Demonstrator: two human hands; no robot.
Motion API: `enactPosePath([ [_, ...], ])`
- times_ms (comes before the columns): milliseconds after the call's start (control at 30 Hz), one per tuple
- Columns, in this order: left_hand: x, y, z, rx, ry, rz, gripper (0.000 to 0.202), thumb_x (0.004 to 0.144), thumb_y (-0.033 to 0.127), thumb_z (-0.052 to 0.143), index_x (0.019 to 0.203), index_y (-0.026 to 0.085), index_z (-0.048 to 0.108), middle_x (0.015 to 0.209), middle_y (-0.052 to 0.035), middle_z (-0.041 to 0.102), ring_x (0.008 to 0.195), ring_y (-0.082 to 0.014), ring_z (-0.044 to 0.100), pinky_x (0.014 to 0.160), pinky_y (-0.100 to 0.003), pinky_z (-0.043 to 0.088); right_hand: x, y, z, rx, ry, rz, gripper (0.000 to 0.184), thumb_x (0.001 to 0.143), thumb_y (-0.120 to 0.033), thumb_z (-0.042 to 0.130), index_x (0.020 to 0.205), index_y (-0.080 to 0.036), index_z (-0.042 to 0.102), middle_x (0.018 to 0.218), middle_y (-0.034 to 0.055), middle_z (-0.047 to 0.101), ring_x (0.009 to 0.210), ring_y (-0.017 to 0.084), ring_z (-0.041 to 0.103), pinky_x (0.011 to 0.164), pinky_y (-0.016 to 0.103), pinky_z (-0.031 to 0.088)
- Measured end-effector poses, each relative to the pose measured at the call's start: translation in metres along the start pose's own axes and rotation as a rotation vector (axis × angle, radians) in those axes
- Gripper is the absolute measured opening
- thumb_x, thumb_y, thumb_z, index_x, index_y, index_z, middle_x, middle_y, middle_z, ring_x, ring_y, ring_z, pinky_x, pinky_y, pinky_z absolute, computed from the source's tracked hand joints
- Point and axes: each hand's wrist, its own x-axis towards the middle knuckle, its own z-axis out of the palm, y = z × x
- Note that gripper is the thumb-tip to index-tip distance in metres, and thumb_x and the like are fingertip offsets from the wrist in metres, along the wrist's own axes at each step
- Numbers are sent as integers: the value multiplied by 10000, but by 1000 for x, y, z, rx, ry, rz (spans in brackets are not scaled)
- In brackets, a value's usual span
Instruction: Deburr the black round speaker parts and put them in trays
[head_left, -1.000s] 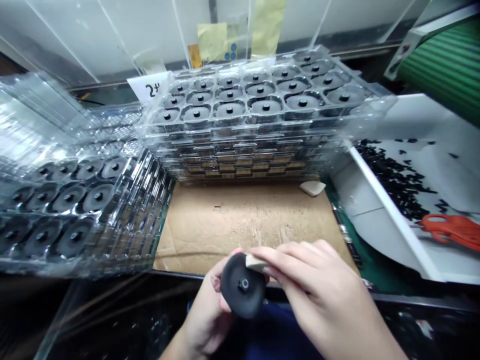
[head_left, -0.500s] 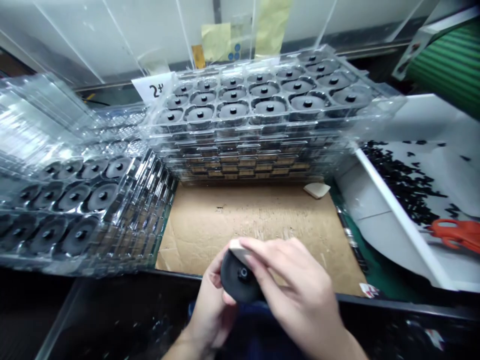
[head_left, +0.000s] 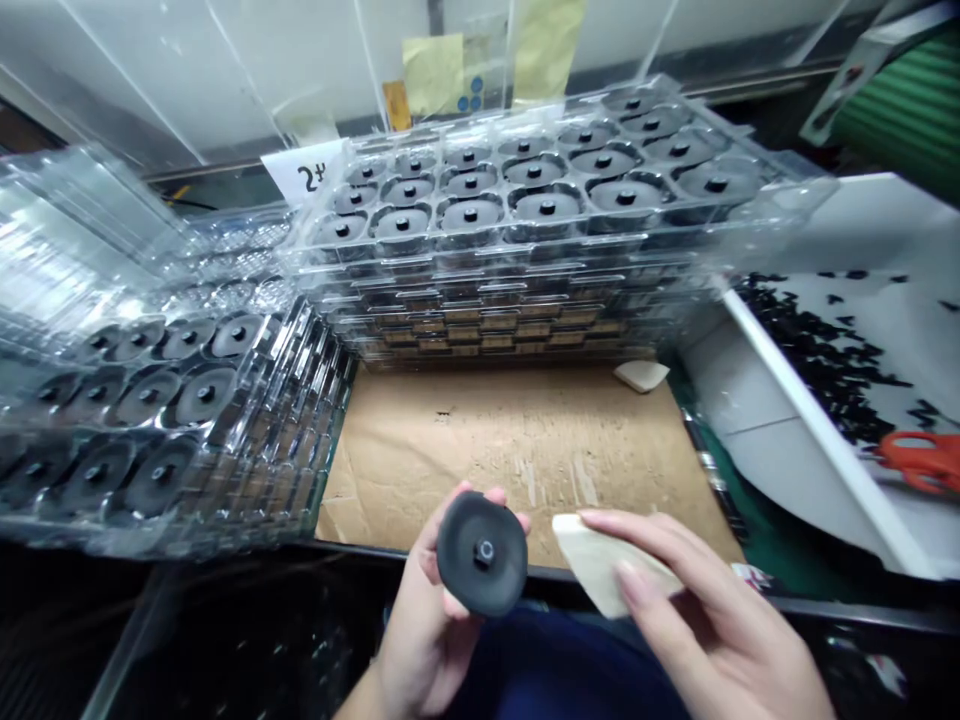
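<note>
A round black rubber-looking disc point(head_left: 501, 572) with a small raised hub in its centre rests in my left hand point(head_left: 427, 625), whose fingers curl around its rim and behind it. Between the thumb and fingers of my right hand point(head_left: 720, 610) is a cream wedge-shaped sponge point(head_left: 600, 565). The sponge is apart from the disc, to its right. Both hands are over the near edge of a brown cardboard sheet point(head_left: 450, 440). Another cream wedge point(head_left: 642, 375) lies on the cardboard's far right corner.
Stacked clear plastic trays point(head_left: 510, 255) full of similar discs stand behind the cardboard. More tray stacks point(head_left: 247, 400) are at the left. A white bin point(head_left: 817, 430) at the right holds many small black pieces point(head_left: 817, 350) and orange-handled scissors point(head_left: 919, 460). A pen point(head_left: 712, 480) lies beside the cardboard.
My right hand has drawn the sponge off the disc and away to the right. The disc, still in my left hand, now shows its whole face.
</note>
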Motion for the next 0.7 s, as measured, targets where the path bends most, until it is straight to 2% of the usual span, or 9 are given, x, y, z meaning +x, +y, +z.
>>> enactPosePath([
  [100, -4, -6, -1, 28, 20, -32, 600, 486, 367, 841, 1054, 298, 660, 1134, -30, 675, 1068, -237, 581, 977, -340, 399, 9, -23, 1, -53, -61, -357, 339, 836, -134, 525, 1169, -192, 556, 925, 44, 694, 743, 160, 637, 657, 261, 516],
  [167, -5, -8, -2, 28, 46, -44, 604, 462, 357, 851, 1033, 281, 671, 1104, -40, 684, 1051, -260, 592, 987, -374, 395, 11, -30, 9, -57, -143, -453, 329, 840, -96, 503, 1159, -157, 558, 931, 59, 696, 765, 168, 630, 705, 299, 493],
  [267, -4, -7, -2, 24, 109, -73, 573, 439, 273, 868, 983, 287, 689, 1062, -17, 694, 992, -247, 630, 963, -362, 418, 13, -33, 21, -81, -277, -363, 278, 863, -82, 434, 1059, -183, 603, 879, 38, 697, 747, 161, 626, 697, 308, 465],
  [367, -3, -5, 1, 37, 113, -141, 505, 488, 240, 853, 965, 298, 696, 994, -7, 720, 961, -196, 641, 946, -311, 425, 13, -34, 28, -90, -146, -382, 293, 862, -101, 448, 1119, -139, 582, 880, 65, 691, 726, 169, 616, 699, 329, 449],
  [433, -1, -4, 1, 31, 37, -129, 513, 482, 261, 856, 970, 291, 698, 987, -12, 728, 963, -190, 642, 929, -292, 438, 13, -33, 25, -63, -92, -412, 310, 858, -102, 471, 1152, -127, 565, 902, 74, 688, 752, 169, 618, 726, 325, 453],
  [500, 3, -3, -2, -11, -64, -88, 551, 455, 246, 866, 977, 287, 697, 1005, -4, 726, 960, -199, 649, 901, -288, 466, 11, -29, 15, -53, -195, -390, 291, 858, -91, 476, 1113, -177, 587, 869, 35, 690, 737, 148, 620, 739, 298, 468],
  [533, 6, -4, -5, -35, -104, -81, 576, 440, 222, 871, 984, 286, 694, 1015, -2, 724, 953, -201, 655, 883, -283, 481, 10, -26, 9, -58, -261, -364, 283, 856, -90, 480, 1087, -204, 597, 833, 11, 687, 704, 133, 619, 722, 278, 479],
  [600, 10, -5, -10, -79, -142, -95, 572, 463, 196, 862, 1001, 278, 687, 1030, -8, 724, 941, -190, 665, 844, -255, 503, 7, -16, -4, -76, -289, -266, 269, 852, -110, 491, 1061, -232, 609, 769, -13, 677, 637, 115, 616, 647, 236, 503],
  [700, 11, -8, -12, -118, -158, -124, 548, 510, 240, 846, 1031, 262, 676, 1054, -36, 721, 932, -185, 673, 791, -224, 523, -2, 3, -14, -22, -146, -34, 216, 855, -202, 524, 1029, -271, 631, 856, -8, 704, 722, 125, 667, 605, 173, 536],
])
